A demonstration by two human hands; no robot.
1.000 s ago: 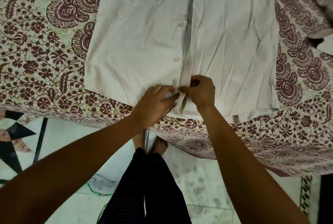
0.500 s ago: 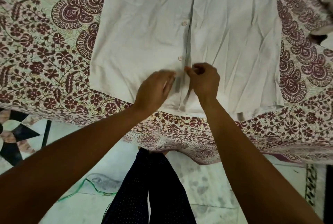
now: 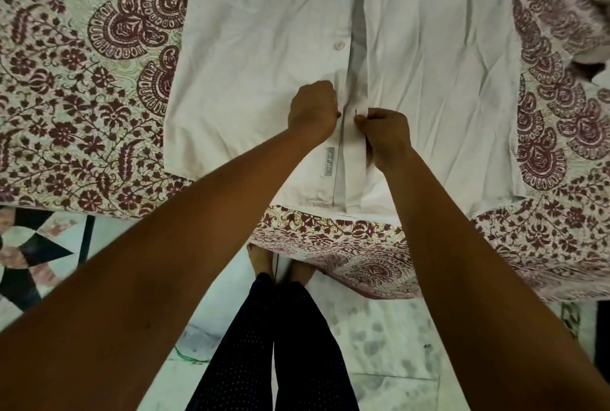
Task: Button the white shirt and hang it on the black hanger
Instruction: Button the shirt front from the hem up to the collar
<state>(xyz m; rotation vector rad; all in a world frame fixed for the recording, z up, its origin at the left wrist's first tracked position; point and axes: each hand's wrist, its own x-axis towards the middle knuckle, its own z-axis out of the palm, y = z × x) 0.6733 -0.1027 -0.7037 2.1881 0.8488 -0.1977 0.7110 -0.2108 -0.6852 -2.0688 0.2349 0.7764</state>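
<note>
On the bedspread (image 3: 82, 97) we had the shirt (image 3: 264, 47) laid flat, hem nearest us, front edges apart. Left hand (image 3: 312, 110): fingers curled, gripping the button edge. Right hand (image 3: 386, 133): fingers pinching the opposite edge, just beside. One button (image 3: 338, 46) unfastened above.

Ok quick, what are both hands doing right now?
Left hand: grips the button edge of the white shirt.
Right hand: pinches the shirt's buttonhole edge.

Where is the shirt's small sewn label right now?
Head view, centre: the label lies on the white shirt near its hem, just below the left hand and left of the placket.
</note>
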